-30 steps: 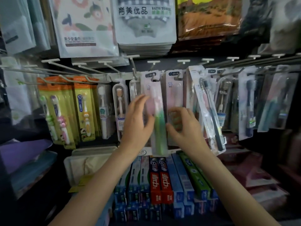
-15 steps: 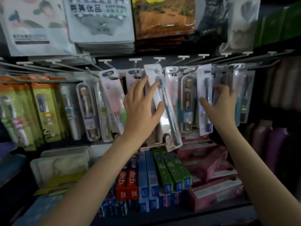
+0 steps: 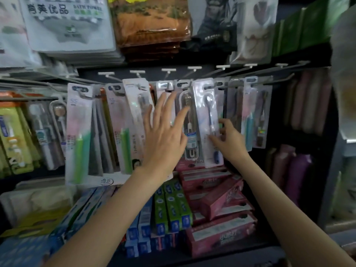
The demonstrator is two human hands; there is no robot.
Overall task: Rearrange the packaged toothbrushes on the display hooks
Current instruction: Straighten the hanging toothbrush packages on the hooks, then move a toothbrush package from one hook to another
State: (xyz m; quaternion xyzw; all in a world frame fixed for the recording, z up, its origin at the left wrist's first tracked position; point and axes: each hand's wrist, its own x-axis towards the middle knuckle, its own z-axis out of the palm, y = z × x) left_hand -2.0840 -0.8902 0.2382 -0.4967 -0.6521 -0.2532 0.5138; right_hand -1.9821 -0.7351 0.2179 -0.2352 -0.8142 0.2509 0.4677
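Packaged toothbrushes hang in a row from white-tipped display hooks (image 3: 194, 68). My left hand (image 3: 163, 132) is spread flat, fingers apart, against the packs in the middle of the row, over a clear pack with a brown-bristled brush (image 3: 189, 130). My right hand (image 3: 229, 139) pinches the lower right edge of a white pack holding a dark-handled toothbrush (image 3: 207, 116), which tilts out of line. Further left hang pink-and-green brush packs (image 3: 79, 135) and a tall white pack (image 3: 135, 120).
Toothpaste boxes lie below: blue and green ones (image 3: 169, 211) and pink ones (image 3: 217, 201). Towel packs (image 3: 67, 26) hang above the hooks. Yellow children's brush packs (image 3: 13, 135) are at far left. A dark shelf post (image 3: 331, 151) bounds the row on the right.
The view has swung right. My left hand moved right across the packs and flattened there. My right hand came left from the far-right packs and took the white pack's edge.
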